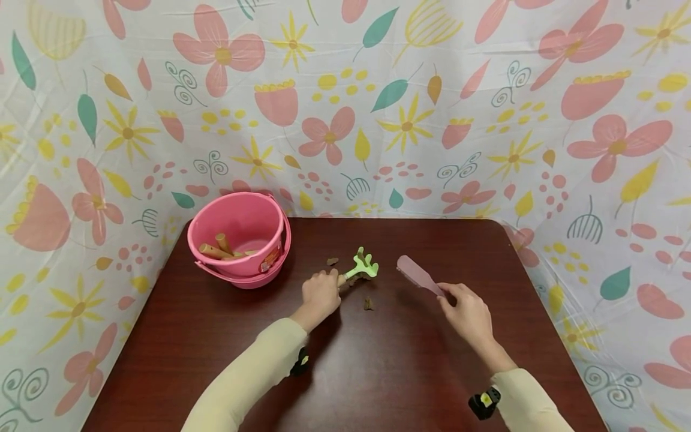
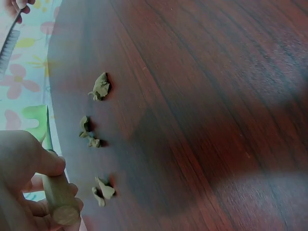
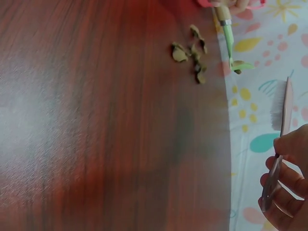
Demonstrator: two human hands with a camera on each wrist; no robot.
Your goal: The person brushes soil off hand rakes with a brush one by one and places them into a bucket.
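Observation:
A small light-green hand rake (image 1: 369,264) with a wooden handle is gripped by my left hand (image 1: 320,297) near the table's middle. A brown crumpled piece like dried leaf rests on its tines. More dried-leaf pieces (image 1: 368,303) lie below and beside the rake; in the left wrist view several leaf pieces (image 2: 101,86) lie scattered to the right of that hand. My right hand (image 1: 467,312) holds a pink brush (image 1: 415,273) by its handle, right of the rake and apart from it. White bristles (image 3: 277,106) show in the right wrist view.
At the table's back left stands a pink bucket (image 1: 243,217) with wooden handles (image 1: 213,251) inside it. The dark wooden table (image 1: 372,372) meets a flower-printed curtain (image 1: 335,78) at the back and sides.

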